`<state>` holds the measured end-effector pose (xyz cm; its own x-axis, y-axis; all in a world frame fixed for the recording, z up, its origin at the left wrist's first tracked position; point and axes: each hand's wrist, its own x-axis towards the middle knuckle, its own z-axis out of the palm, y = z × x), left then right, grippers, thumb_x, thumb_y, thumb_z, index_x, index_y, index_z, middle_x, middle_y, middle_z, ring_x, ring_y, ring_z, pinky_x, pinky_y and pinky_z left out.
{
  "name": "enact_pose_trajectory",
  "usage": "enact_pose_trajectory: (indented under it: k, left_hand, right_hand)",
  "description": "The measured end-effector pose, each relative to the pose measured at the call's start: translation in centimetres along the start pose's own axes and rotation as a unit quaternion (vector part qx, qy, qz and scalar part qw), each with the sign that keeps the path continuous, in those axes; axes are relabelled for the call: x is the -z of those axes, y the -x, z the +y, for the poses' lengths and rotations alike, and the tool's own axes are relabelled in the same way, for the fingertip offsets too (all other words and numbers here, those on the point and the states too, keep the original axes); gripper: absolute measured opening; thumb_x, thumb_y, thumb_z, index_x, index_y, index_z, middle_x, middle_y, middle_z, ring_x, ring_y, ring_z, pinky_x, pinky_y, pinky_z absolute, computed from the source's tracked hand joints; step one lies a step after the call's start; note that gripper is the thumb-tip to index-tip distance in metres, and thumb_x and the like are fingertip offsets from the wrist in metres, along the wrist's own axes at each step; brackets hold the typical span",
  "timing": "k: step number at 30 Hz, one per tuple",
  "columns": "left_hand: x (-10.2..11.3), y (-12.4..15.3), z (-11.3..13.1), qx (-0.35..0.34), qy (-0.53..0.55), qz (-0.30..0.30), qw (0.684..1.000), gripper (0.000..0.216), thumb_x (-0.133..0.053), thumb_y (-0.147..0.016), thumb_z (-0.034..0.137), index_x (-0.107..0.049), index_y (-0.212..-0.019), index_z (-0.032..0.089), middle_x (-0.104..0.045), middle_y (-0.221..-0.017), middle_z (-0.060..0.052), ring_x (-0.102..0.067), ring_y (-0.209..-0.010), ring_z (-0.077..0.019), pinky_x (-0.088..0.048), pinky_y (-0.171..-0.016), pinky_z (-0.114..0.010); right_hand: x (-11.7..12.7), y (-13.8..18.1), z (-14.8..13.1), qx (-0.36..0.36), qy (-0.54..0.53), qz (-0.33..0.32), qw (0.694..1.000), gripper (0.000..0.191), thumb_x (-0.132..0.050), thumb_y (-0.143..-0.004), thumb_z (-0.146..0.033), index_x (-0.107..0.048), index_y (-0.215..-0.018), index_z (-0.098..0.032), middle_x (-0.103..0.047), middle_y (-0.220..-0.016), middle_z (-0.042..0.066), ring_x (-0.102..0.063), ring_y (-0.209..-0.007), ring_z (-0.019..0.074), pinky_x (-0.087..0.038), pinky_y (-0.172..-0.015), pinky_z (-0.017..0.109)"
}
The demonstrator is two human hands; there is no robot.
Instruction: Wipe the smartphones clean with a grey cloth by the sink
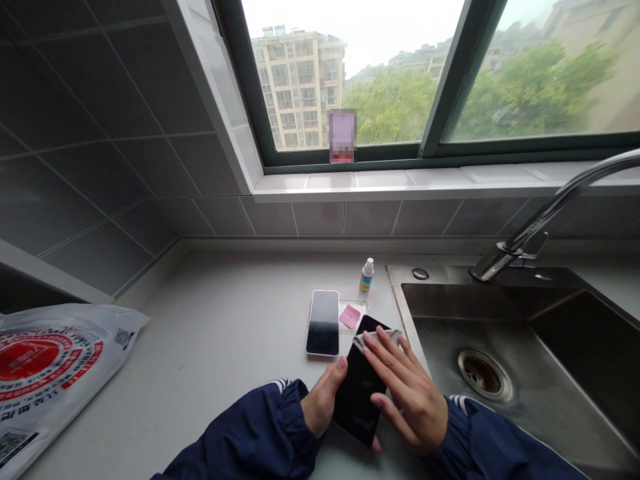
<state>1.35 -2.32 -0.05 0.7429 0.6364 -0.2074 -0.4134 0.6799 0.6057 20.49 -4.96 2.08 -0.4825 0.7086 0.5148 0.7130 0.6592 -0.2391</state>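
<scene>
The black phone (pixel 357 403) is at the lower middle of the frame. The left hand (pixel 324 399) grips it, thumb on its edge. The right hand (pixel 413 393) presses flat on a gray cloth (pixel 359 343), long fingers nearly together. The phone is probably light, stiff, slippery and breakable; hold its sides.

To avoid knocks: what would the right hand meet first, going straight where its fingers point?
Past the black phone under its cloth, the right hand would probably meet the pink square first, though depth is unclear.
</scene>
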Motion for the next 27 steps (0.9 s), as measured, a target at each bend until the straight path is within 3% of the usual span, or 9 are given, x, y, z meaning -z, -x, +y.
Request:
enact_pose_trajectory:
  k: [3, 6, 9, 12, 17, 22, 24, 27]
  left_hand:
    - [0.0, -0.3, 0.3, -0.021, 0.027, 0.029, 0.999, 0.061, -0.043, -0.091, 0.056, -0.058, -0.126, 0.008, -0.065, -0.12, -0.017, -0.064, -0.105, -0.0227, -0.049, -0.089, -0.03]
    - [-0.5, -0.5, 0.8, -0.005, 0.035, 0.057, 0.998, 0.072, -0.037, -0.088, 0.065, -0.063, -0.118, 0.005, -0.071, -0.098, -0.016, -0.068, -0.086, -0.0194, -0.05, -0.079, -0.027]
    - [-0.9, -0.5, 1.1, -0.014, 0.023, 0.073, 0.997, 0.077, -0.035, -0.085, 0.07, -0.063, -0.117, 0.006, -0.071, -0.091, -0.014, -0.068, -0.08, -0.018, -0.05, -0.077, -0.026]
    - [-1.0, -0.5, 1.0, -0.023, 0.033, 0.061, 0.997, 0.079, -0.032, -0.086, 0.071, -0.061, -0.119, 0.006, -0.07, -0.094, -0.016, -0.068, -0.084, -0.0199, -0.05, -0.082, -0.029]
    - [-0.7, -0.5, 0.7, -0.055, 0.03, -0.032, 0.998, 0.072, -0.034, -0.09, 0.064, -0.057, -0.128, 0.007, -0.065, -0.117, -0.018, -0.06, -0.112, -0.0263, -0.041, -0.1, -0.036]
    - [-0.4, -0.3, 0.3, -0.042, -0.036, -0.037, 0.998, 0.07, -0.027, -0.092, 0.062, -0.044, -0.14, 0.014, -0.057, -0.131, -0.02, -0.064, -0.105, -0.0317, -0.052, -0.082, -0.046]
    - [-0.3, -0.3, 0.2, -0.051, -0.045, -0.017, 0.998, 0.068, -0.03, -0.092, 0.06, -0.044, -0.14, 0.014, -0.054, -0.135, -0.019, -0.06, -0.114, -0.0321, -0.049, -0.091, -0.048]
    - [-0.3, -0.2, 0.3, -0.042, -0.003, -0.01, 0.999, 0.068, -0.035, -0.091, 0.061, -0.051, -0.135, 0.012, -0.058, -0.133, -0.016, -0.05, -0.128, -0.0291, -0.03, -0.112, -0.044]
  right_hand:
    - [-0.1, 0.0, -1.3, 0.075, -0.025, -0.036, 0.996, 0.053, -0.039, -0.099, -0.038, -0.042, -0.142, -0.008, -0.04, -0.148, 0.014, -0.026, -0.142, 0.0321, -0.023, -0.115, 0.053]
    - [-0.3, 0.1, -2.4, 0.137, -0.026, -0.071, 0.988, 0.054, -0.039, -0.099, -0.046, -0.049, -0.137, -0.009, -0.042, -0.147, 0.01, -0.027, -0.142, 0.0299, -0.022, -0.117, 0.05]
    - [-0.4, 0.1, -3.0, 0.157, -0.016, -0.083, 0.984, 0.056, -0.036, -0.098, -0.051, -0.05, -0.136, -0.012, -0.046, -0.145, 0.007, -0.028, -0.142, 0.0267, -0.017, -0.119, 0.047]
    - [-0.4, -0.1, -3.0, 0.132, 0.004, -0.078, 0.988, 0.052, -0.039, -0.099, -0.047, -0.049, -0.137, -0.014, -0.046, -0.145, 0.006, -0.029, -0.141, 0.0267, -0.008, -0.119, 0.051]
    - [0.1, -0.4, -1.7, 0.051, 0.049, -0.05, 0.996, 0.051, -0.043, -0.098, -0.037, -0.041, -0.143, -0.013, -0.041, -0.148, 0.008, -0.029, -0.141, 0.0294, 0.001, -0.118, 0.056]
    - [0.5, -0.5, -0.2, -0.01, 0.086, -0.026, 0.996, 0.056, -0.045, -0.096, -0.03, -0.033, -0.147, -0.011, -0.036, -0.15, 0.012, -0.027, -0.142, 0.0311, -0.002, -0.118, 0.055]
    - [0.3, -0.5, -0.5, -0.011, 0.086, -0.026, 0.996, 0.059, -0.046, -0.096, -0.033, -0.032, -0.147, -0.009, -0.035, -0.15, 0.014, -0.025, -0.142, 0.0327, -0.003, -0.117, 0.057]
    - [0.0, -0.6, -2.0, 0.017, 0.06, -0.048, 0.997, 0.06, -0.042, -0.097, -0.043, -0.035, -0.146, -0.01, -0.037, -0.149, 0.012, -0.027, -0.141, 0.033, 0.0, -0.116, 0.059]
